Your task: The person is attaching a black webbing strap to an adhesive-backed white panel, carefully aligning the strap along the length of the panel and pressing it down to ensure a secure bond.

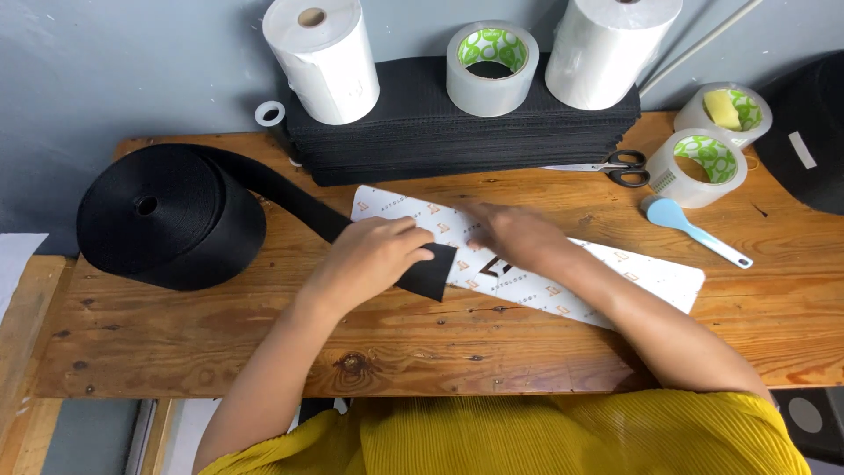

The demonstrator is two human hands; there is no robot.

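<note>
Left hand [369,255] grip pinching black webbing [428,274] end on white card [651,277], right hand [514,233] flat beside, bare wood table [220,334] nearer.

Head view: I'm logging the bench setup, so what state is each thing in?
Webbing roll: partly unrolled, strap end under left hand.
Printed white strip: flat, right hand pressing it.
Scissors: closed, lying flat.
Clear tape rolls: flat, one holding yellow sponge.
Blue scraper: lying loose.

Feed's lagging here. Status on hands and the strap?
Left hand pressing black strap end onto white card. Right hand flat on card. Nothing in the way.
</note>
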